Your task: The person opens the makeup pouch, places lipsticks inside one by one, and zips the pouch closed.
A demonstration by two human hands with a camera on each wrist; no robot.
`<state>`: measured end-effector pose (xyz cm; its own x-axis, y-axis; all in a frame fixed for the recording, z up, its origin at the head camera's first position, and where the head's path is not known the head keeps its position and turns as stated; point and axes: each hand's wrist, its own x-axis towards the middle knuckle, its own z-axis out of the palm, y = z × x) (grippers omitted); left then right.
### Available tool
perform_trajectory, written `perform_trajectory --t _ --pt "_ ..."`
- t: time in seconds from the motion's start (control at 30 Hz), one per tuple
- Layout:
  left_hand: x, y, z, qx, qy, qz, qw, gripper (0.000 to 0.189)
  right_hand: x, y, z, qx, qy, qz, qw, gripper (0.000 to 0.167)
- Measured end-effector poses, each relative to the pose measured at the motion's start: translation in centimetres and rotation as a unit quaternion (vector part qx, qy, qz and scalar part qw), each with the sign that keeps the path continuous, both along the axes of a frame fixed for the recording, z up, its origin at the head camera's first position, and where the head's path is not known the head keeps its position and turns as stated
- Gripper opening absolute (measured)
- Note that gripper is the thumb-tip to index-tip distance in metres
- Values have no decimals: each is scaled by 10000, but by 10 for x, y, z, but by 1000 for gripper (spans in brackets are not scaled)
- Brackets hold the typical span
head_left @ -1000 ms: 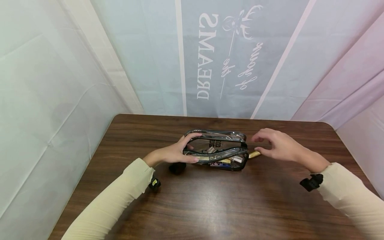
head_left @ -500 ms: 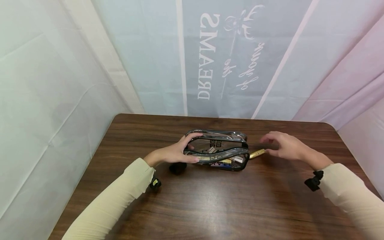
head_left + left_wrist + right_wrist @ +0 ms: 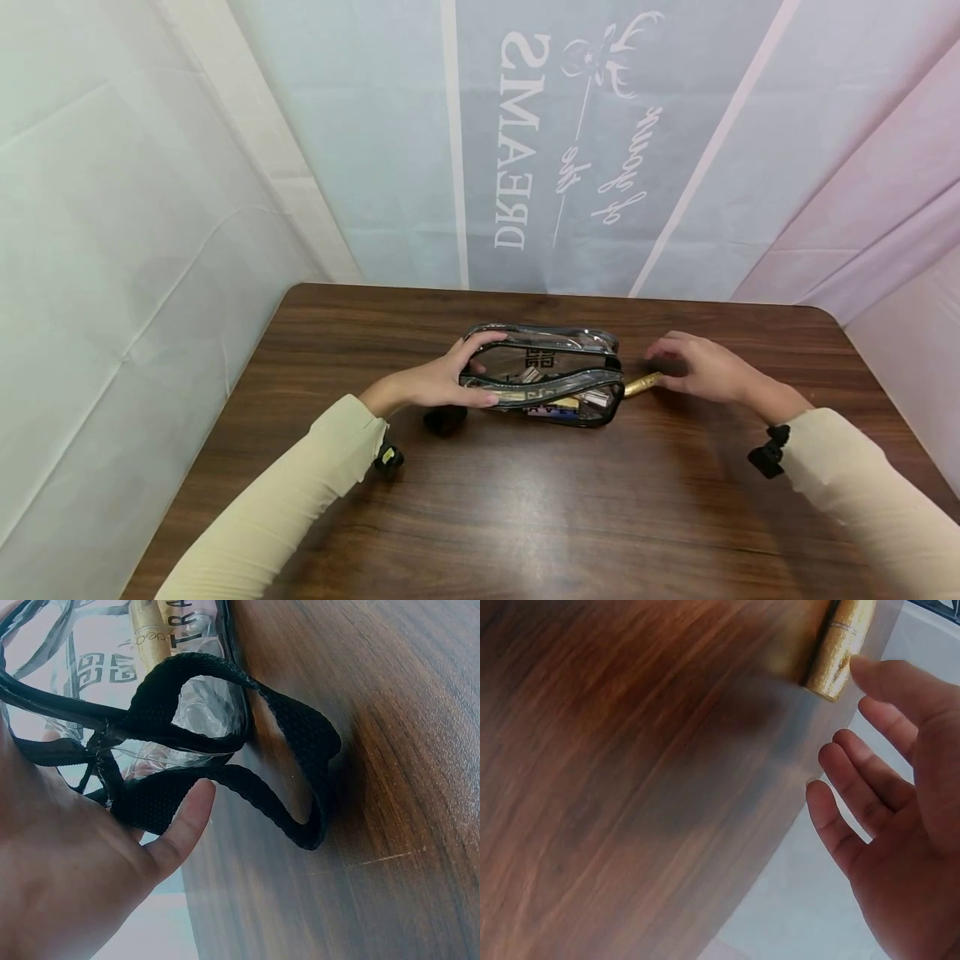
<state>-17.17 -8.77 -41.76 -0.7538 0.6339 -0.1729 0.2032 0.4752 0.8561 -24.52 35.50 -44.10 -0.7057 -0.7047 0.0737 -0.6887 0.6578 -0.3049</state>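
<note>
A clear pouch with black edging (image 3: 566, 384) lies on the table, its zip top gaping. My left hand (image 3: 427, 385) holds its left end, thumb on the near side and fingers over the far rim. In the left wrist view, a black strap loop (image 3: 309, 742) sticks out beside the thumb. A gold tube, lipstick-like (image 3: 642, 384), lies on the table at the pouch's right end. My right hand (image 3: 712, 371) is over its outer end, fingers loosely bent. In the right wrist view, the thumb reaches the tube's side (image 3: 841, 656), and the other fingers stand apart from it.
Inside the pouch are small items, among them a gold tube (image 3: 152, 637) and a silver-white piece (image 3: 596, 399). The brown wooden table (image 3: 525, 517) spreads around it. A pale printed curtain (image 3: 405, 167) hangs behind the far edge.
My right hand has drawn right from the pouch, then come slightly back left, uncovering more of the gold tube. The left hand and pouch have hardly moved.
</note>
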Motion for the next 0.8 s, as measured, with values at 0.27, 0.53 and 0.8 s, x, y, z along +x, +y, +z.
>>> perform_trajectory --t 0.27,0.53,0.8 --pt "0 -1 -1 0 1 -9 10000 87 2 -11 -2 -78 -39 32 10000 28" --pt "0 0 -2 57 31 -24 10000 87 0 -18 -6 3 -186 43 9998 24" --pt "-1 0 -4 49 8 -29 10000 88 -2 -21 -11 28 -317 43 9995 20"
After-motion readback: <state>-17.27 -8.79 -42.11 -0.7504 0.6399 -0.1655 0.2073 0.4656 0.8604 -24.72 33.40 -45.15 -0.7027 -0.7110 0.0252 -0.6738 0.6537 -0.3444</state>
